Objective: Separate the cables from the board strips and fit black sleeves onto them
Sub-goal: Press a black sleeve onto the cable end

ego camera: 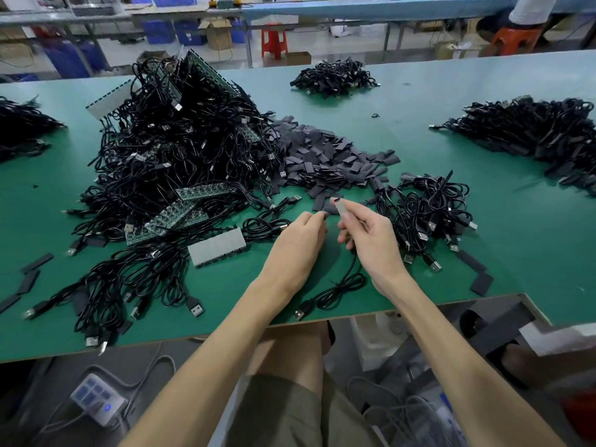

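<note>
Head view: I stood by while the person sat at the near edge of the green table (516, 240), both bare forearms reaching out over it.
Right hand (371, 240): it was raised a little off the table, with thumb and fingers clamped on the pale grey end of a cable (340, 287), that end pointing up and away.
Cable: it hung down from that hand. Its black cord lay looped on the table near the front edge, and its USB plug lay flat at the loop's near left.
Left hand (300, 243): it was just left of the right hand, fingertips bunched at a black sleeve (325, 210). I could not tell whether they truly gripped it.
Sleeve heap (329, 156): flat black pieces were spread mid-table, beyond both hands.
Tangle (180, 150): a big mound of black cables lay to the left, touching the sleeve heap, with green board strips (190, 214) poking from its near side.
Grey strip (217, 247): it lay flat, left of the left hand.
Small bundle (425, 217): these coiled cables lay just right of the right hand.
Far pile (335, 77): more cables lay well beyond the heap.
</note>
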Tool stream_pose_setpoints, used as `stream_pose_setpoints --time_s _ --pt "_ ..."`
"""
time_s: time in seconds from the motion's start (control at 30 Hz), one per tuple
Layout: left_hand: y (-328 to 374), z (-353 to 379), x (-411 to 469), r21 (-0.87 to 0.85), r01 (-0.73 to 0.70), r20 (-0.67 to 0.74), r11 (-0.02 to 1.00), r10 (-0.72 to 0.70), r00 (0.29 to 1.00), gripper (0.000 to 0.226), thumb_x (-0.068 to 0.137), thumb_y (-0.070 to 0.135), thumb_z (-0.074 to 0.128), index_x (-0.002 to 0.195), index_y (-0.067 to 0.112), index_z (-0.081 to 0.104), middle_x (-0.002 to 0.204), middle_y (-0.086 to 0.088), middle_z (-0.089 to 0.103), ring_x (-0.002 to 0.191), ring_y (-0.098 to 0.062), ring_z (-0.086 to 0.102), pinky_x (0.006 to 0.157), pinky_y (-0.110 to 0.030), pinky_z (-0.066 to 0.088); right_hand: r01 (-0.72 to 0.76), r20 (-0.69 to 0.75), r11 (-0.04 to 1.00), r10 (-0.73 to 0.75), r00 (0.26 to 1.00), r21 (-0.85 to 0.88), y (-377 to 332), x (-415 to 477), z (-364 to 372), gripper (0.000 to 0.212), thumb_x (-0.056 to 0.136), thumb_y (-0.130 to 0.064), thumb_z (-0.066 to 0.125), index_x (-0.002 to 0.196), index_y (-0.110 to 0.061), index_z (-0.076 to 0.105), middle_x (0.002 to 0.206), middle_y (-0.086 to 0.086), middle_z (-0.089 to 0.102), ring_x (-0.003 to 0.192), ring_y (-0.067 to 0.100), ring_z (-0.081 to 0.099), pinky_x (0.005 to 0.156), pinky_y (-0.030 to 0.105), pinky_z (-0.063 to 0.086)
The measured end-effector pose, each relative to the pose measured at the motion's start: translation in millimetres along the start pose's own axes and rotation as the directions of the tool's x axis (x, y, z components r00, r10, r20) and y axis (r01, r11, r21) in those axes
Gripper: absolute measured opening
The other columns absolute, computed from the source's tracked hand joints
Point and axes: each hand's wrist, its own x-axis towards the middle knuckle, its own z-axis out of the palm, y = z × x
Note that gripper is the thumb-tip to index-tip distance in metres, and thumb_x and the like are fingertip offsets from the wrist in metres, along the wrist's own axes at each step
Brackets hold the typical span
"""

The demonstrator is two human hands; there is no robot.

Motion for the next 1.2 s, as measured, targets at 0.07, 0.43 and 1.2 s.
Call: stream_pose_setpoints --time_s 0.07,0.43,1.2 --pt "-2.3 -0.7 -1.3 -0.008 -0.016 -0.038 1.000 0.016 0.999 0.021 0.106 0.012 0.047 0.119 0.006 0.063 0.103 -0.008 0.063 0.090 -0.029 0.060 0.083 -0.045 0.049 0.015 0.024 0.999 -0.014 1.000 -0.041 -0.1 -0.1 0.2 0.035 0.109 -0.013 0.049 0.125 -0.039 0.067 0.095 0.009 0.061 0.070 0.008 0.057 0.063 0.023 0.048" --pt "-2.4 -8.1 -0.3 -0.232 -0.066 -0.042 0.970 0.058 0.997 0.033 0.101 0.005 0.060 0.133 0.007 0.067 0.110 -0.007 0.062 0.089 -0.009 0.054 0.082 -0.014 0.044 -0.027 0.002 1.000 0.027 1.000 -0.010 -0.6 -1.3 0.9 0.011 0.103 -0.015 0.062 0.107 -0.017 0.072 0.079 -0.010 0.071 0.069 0.008 0.062 0.060 0.026 0.049" --pt "-15.4 -2.3 0.7 -0.424 0.053 -0.260 0.904 -0.178 0.949 0.019 0.096 -0.007 0.061 0.102 -0.001 0.078 0.082 0.005 0.066 0.057 0.014 0.057 0.056 -0.002 0.041 -0.022 0.015 0.997 0.021 1.000 0.077 0.1 -1.5 1.2 0.007 0.101 -0.013 0.066 0.106 -0.012 0.061 0.078 0.002 0.072 0.061 0.014 0.063 0.053 0.025 0.048"
